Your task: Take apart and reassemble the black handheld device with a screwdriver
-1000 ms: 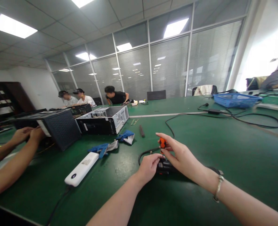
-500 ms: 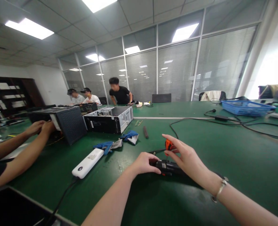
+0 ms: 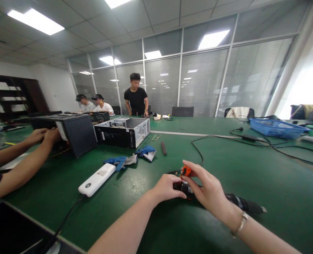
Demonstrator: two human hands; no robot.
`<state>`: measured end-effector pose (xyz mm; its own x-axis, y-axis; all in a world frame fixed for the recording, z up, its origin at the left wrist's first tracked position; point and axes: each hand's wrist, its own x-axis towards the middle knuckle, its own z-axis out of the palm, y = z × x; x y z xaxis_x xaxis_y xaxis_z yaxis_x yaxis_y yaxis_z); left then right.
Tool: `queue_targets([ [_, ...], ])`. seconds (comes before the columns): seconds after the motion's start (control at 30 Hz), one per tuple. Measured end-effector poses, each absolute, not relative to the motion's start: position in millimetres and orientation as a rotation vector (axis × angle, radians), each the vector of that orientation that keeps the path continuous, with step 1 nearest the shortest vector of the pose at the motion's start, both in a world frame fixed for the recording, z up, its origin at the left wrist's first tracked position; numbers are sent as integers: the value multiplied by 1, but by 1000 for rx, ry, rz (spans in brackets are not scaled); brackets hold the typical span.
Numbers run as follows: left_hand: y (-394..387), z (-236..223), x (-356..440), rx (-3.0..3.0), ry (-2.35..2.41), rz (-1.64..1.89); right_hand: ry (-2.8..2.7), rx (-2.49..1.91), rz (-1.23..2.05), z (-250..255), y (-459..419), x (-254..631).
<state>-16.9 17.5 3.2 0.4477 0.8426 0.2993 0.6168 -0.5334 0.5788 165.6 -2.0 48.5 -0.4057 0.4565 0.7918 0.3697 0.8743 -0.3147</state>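
On the green table (image 3: 135,218) in front of me lies a long black power tool (image 3: 241,203), a metal tip at its right end. My left hand (image 3: 165,188) is closed around its left end, thumb in front. A small screwdriver with an orange and black handle (image 3: 187,171) is pinched between the thumb and fingers of my right hand (image 3: 211,187), just above that same end. The screwdriver's tip is hidden, so I cannot tell what it touches. My right hand and wrist cover the middle of the power tool.
A white power bank (image 3: 97,180) with a cable lies left, near blue-and-grey gloves (image 3: 146,152). Beyond stand an open computer case (image 3: 116,135) and a black case (image 3: 82,134), which a co-worker's hands (image 3: 43,135) reach into. A black cord (image 3: 214,136) runs right toward a blue basket (image 3: 278,127).
My right hand and the screwdriver have shifted slightly left and down toward my left hand. More of the power tool's right end shows now. A person across the table has straightened up.
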Motion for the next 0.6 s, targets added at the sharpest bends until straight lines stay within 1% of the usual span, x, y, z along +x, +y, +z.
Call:
queue_targets([
  [0.13,19,-1,-17,2306,1226,833,-2085,-612,161,38,1,161],
  [0.27,19,-6,-16,2282,1204,893,-2168,-594,247,42,-4,154],
  [0.33,19,-8,-16,2265,1202,916,-2189,-637,225,45,-6,151],
  [0.43,20,-8,-16,2239,1229,898,-2194,-705,161,45,-6,146],
  [0.6,21,-6,-17,2217,1268,826,-2173,-657,254,41,-2,143],
])
